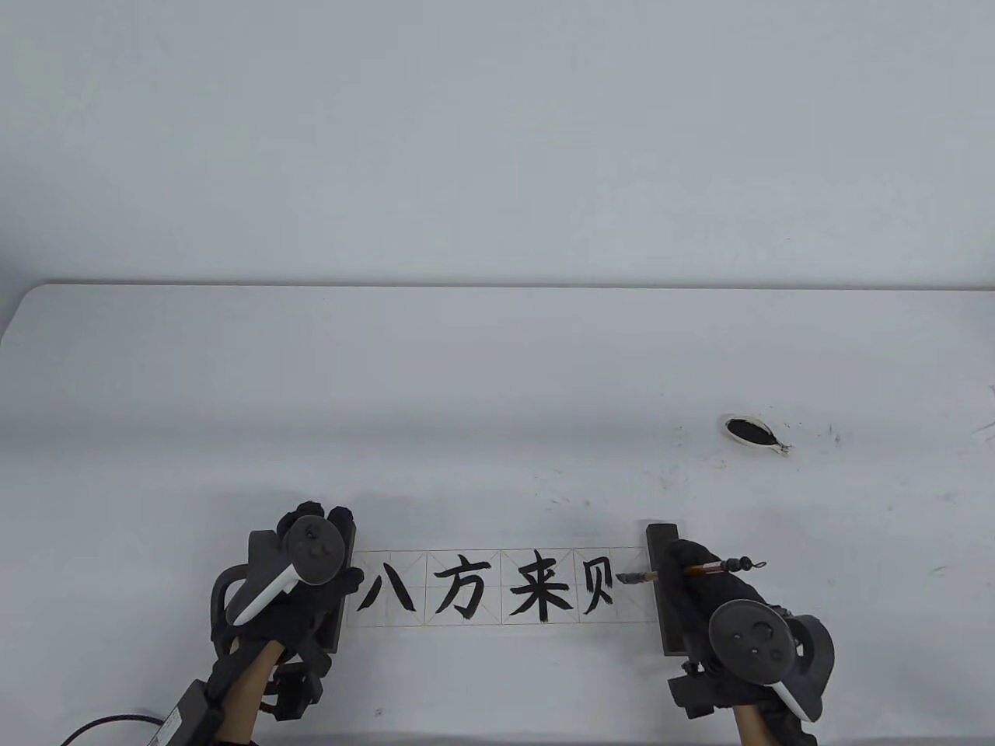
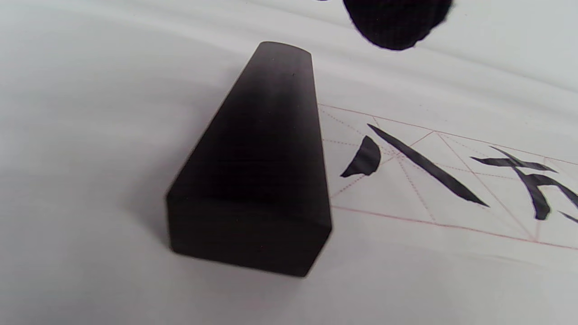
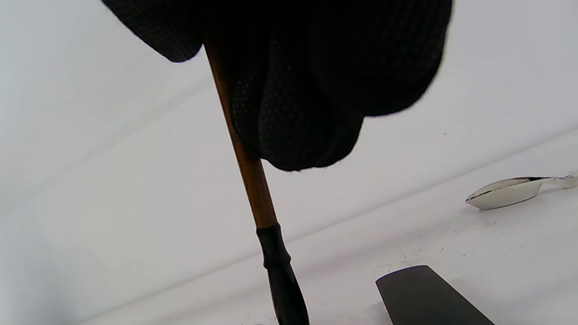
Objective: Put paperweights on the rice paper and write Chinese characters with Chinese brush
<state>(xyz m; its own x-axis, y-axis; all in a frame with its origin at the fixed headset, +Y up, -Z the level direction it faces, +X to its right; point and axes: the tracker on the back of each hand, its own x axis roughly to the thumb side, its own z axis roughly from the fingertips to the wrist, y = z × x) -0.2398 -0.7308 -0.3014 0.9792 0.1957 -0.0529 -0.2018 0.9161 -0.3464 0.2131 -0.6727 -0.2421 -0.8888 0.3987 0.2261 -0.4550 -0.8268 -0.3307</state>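
Observation:
A strip of rice paper (image 1: 497, 614) with red grid squares lies near the table's front edge and carries several black characters. A dark paperweight (image 1: 333, 631) holds its left end; my left hand (image 1: 311, 544) lies over it with relaxed fingers. In the left wrist view this paperweight (image 2: 257, 180) sits on the paper's (image 2: 451, 212) edge, with one fingertip (image 2: 397, 22) above. A second paperweight (image 1: 662, 548) holds the right end. My right hand (image 1: 699, 590) grips the brush (image 1: 641, 576), its wet tip just right of the last character. The brush's brown handle (image 3: 246, 158) passes through my gloved fingers (image 3: 316, 90).
A small white ink dish (image 1: 752, 433) with black ink stands on the table behind and right of the paper, with ink specks around it. In the right wrist view the dish (image 3: 505, 192) lies beyond the right paperweight (image 3: 424, 293). A cable leaves my left wrist at the front edge.

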